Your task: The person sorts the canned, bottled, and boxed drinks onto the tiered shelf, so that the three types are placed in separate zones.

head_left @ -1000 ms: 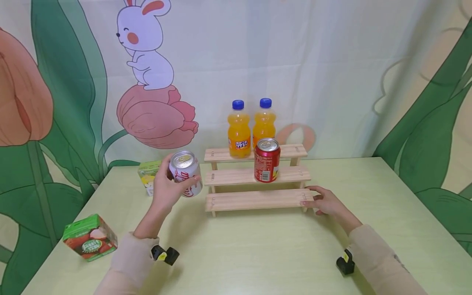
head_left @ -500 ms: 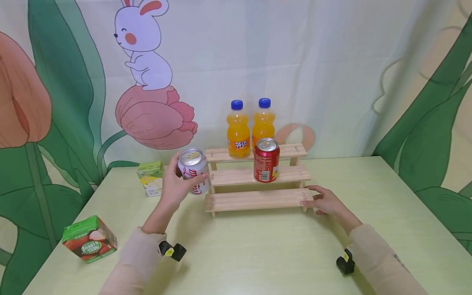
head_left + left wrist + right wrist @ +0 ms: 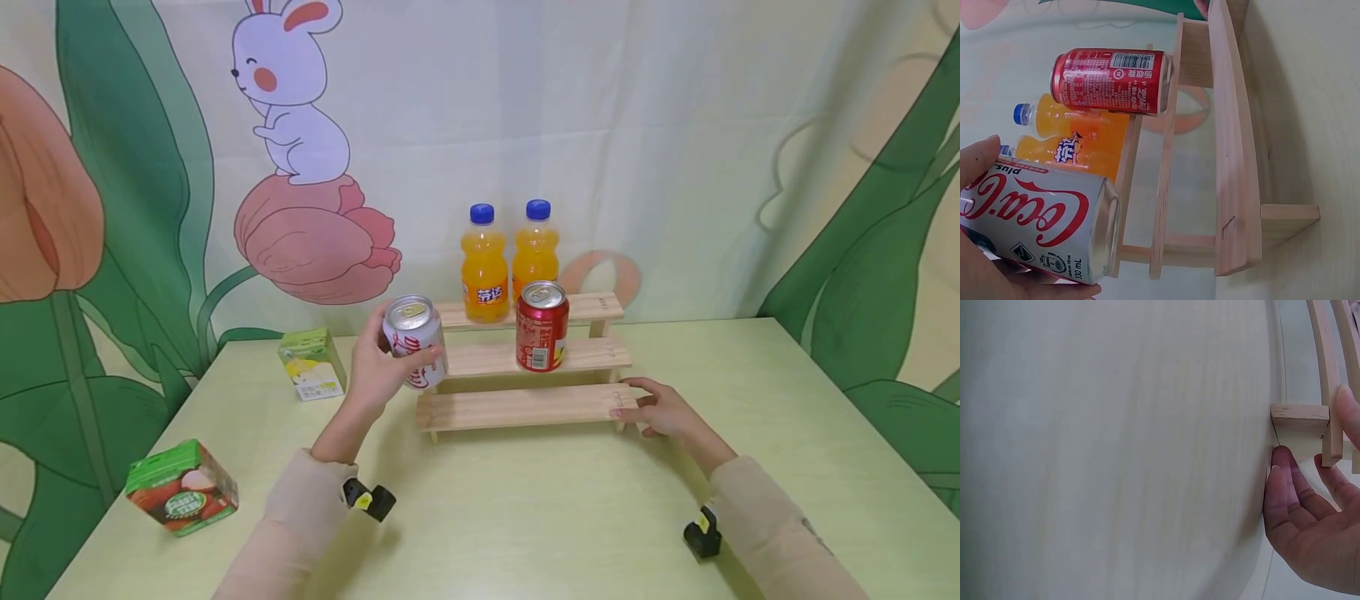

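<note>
The curtain point(image 3: 697, 192) runs off-frame at the sides and top, clipping the rabbit's ears. Your table point(image 3: 540, 517) runs off the bottom, so its front edge is cut off, but there's a wide stretch of wood between your forearms. The three-step wooden rack point(image 3: 517, 410) sits toward the back, with table showing on both sides; the left ends of its upper two steps are hidden behind your left hand point(image 3: 371, 367) and what it's got.

That hand's curled round the white can point(image 3: 414, 342), spread only as wide as the can, thumb in front. The can's tipped a bit at the rack's left end; can't tell if they touch. Your right hand point(image 3: 663, 410) pinches the bottom step's right end between thumb and finger, with the other fingers bent near the leg.

Two bottles point(image 3: 484, 279) on the top step hold orange drink up toward the necks; the red can point(image 3: 542, 329) on the middle step hides the right one's base. The red-and-green carton point(image 3: 182, 492) and yellow-green carton point(image 3: 313, 367) stand shut on the left, contents out of sight.
</note>
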`<state>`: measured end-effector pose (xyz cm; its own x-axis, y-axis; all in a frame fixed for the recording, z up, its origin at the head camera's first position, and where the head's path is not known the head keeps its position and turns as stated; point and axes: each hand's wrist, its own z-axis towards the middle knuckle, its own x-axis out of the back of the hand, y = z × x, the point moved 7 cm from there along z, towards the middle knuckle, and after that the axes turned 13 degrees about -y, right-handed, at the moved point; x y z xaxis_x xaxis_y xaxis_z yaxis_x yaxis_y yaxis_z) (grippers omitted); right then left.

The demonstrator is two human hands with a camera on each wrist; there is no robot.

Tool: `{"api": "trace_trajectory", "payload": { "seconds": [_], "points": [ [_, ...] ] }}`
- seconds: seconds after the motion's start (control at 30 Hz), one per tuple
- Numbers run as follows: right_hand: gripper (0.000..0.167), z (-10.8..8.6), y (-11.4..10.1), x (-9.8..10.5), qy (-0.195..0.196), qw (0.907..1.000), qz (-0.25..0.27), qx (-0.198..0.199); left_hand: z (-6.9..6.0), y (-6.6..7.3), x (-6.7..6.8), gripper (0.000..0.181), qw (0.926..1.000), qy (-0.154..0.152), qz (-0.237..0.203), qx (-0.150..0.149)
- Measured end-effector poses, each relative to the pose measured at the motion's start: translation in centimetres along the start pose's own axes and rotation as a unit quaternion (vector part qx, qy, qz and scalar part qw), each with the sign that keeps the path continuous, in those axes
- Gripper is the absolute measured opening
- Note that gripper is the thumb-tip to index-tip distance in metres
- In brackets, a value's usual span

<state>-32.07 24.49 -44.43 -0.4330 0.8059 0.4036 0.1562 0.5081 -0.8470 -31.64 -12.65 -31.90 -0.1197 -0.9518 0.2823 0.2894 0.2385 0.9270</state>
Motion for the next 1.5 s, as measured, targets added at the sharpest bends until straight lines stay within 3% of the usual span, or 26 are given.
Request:
{"api": "trace_trajectory", "payload": {
  "seconds": [0.33, 1.03, 1.5],
  "points": [
    [0.073, 0.0, 0.1, 0.1, 0.001, 1.0, 0.005, 0.006, 1.1, 0.0, -1.4, 0.074, 0.9997, -0.017, -0.007, -0.014],
    [0.069, 0.0, 0.1, 0.0, -0.004, 0.9998, 0.012, 0.014, 2.9, -1.0, -3.4, 0.073, 0.9996, -0.022, 0.007, 0.014],
    [0.072, 0.2, 0.2, 0.1, -0.001, 1.0, 0.01, 0.002, 3.9, -1.3, -4.9, 0.069, 0.9997, -0.022, 0.01, 0.004]
  ]
}}
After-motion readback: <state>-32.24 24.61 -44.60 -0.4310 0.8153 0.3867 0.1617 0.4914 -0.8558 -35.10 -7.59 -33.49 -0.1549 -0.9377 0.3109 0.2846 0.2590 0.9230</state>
